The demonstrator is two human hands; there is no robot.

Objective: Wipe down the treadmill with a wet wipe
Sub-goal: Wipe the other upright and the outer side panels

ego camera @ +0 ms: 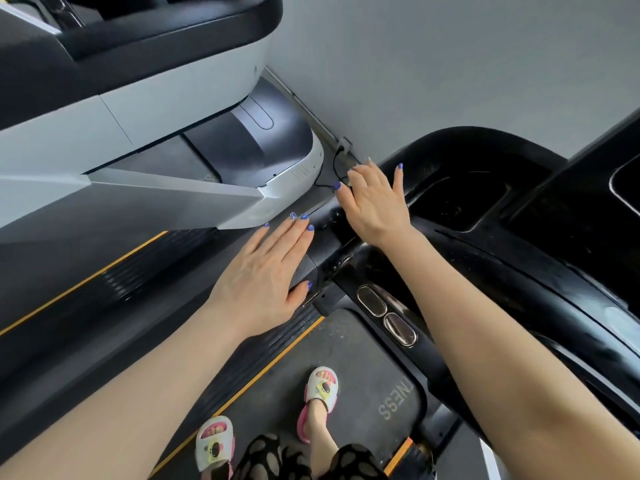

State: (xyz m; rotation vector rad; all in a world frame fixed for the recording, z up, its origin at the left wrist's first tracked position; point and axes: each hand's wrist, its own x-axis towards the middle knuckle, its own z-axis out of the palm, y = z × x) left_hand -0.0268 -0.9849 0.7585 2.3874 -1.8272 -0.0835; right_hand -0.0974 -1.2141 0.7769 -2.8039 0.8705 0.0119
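Note:
I stand on the belt of a black treadmill whose glossy console curves across the right. My right hand lies flat with spread, straight fingers on the console's left corner. A small pale sliver peeks out by its fingers; I cannot tell whether it is the wet wipe. My left hand rests palm down on the end of the black handrail, fingers straight and thumb against its side. Two oval metal sensors sit on the bar below.
A second treadmill, white and grey, stands close on the left, with its yellow-lined side rail. A grey wall rises ahead, with a socket and black cable at its foot. My feet in slippers are on the belt.

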